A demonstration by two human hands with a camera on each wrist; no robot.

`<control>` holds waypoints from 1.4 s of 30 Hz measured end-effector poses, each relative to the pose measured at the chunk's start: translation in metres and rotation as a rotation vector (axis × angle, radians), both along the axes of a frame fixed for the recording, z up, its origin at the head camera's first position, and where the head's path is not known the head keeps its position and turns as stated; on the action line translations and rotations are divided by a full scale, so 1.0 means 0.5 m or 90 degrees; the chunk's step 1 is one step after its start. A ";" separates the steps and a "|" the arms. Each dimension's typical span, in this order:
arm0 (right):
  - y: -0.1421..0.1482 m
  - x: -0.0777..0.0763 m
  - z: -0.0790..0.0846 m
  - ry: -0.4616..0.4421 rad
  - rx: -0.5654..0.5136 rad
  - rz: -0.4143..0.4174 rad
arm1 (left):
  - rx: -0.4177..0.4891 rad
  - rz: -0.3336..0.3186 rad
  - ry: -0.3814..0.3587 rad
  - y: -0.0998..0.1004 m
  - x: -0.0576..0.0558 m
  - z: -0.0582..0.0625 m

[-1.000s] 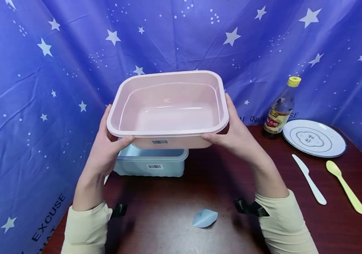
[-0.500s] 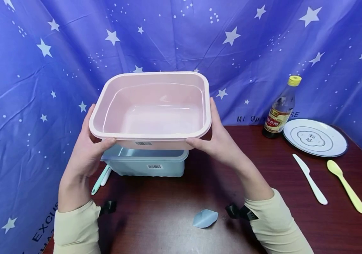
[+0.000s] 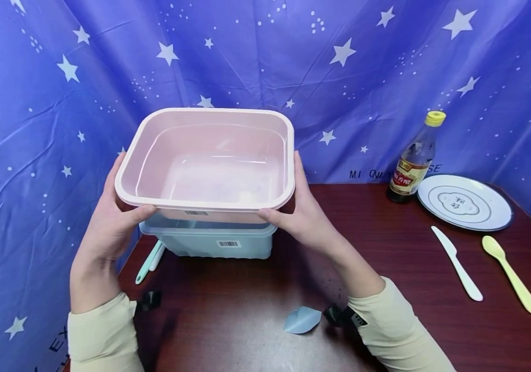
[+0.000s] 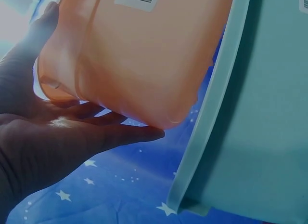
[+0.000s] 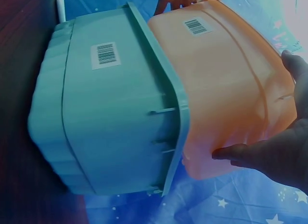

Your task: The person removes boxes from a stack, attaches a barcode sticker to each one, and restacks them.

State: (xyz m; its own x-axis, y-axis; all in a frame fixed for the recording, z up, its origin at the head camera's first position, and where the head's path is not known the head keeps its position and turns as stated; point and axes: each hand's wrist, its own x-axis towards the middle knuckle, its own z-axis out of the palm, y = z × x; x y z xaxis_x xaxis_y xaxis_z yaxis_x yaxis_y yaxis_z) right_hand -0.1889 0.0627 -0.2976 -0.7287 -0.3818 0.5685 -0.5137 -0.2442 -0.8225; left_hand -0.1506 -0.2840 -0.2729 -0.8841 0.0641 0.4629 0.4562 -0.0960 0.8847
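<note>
A pink plastic basin (image 3: 218, 175) is held upright in both hands, its inside facing the head camera. The left hand (image 3: 107, 222) grips its left end, thumb at the front rim and fingers along the side and underneath, as the left wrist view shows. On the opposite end, the right hand (image 3: 304, 217) grips in the same way. Below the pink basin stands a light blue basin (image 3: 218, 243) with a barcode label, on the table. In the right wrist view the pink basin (image 5: 221, 79) sits just over the blue basin's rim; whether they touch I cannot tell.
Turquoise and white handles (image 3: 150, 262) poke out left of the blue basin. A blue leaf-shaped piece (image 3: 302, 320) lies near the front. To the right are a yellow-capped sauce bottle (image 3: 411, 163), a white plate (image 3: 437, 209), a white knife (image 3: 458, 266) and a yellow spoon (image 3: 514, 279). Starry curtains surround the table.
Both hands have carried the pink basin left and slightly down, over the blue basin. The turquoise and white handles at the left have come into sight.
</note>
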 end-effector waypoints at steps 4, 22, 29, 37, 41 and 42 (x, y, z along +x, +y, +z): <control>-0.009 -0.007 -0.007 0.019 -0.004 0.006 | 0.000 -0.008 0.001 -0.009 -0.003 -0.003; -0.013 -0.025 -0.032 0.010 0.116 -0.061 | -0.044 0.012 -0.093 -0.030 -0.030 -0.039; -0.005 -0.020 -0.030 -0.016 0.162 -0.077 | -0.123 0.018 -0.140 -0.028 -0.038 -0.047; -0.006 -0.045 -0.067 -0.016 0.178 -0.091 | -0.225 0.040 -0.211 -0.037 -0.049 -0.061; -0.007 -0.047 -0.073 -0.047 0.225 -0.122 | -0.253 0.025 -0.240 -0.043 -0.057 -0.075; -0.008 -0.047 -0.074 -0.057 0.240 -0.131 | -0.257 0.019 -0.245 -0.044 -0.058 -0.079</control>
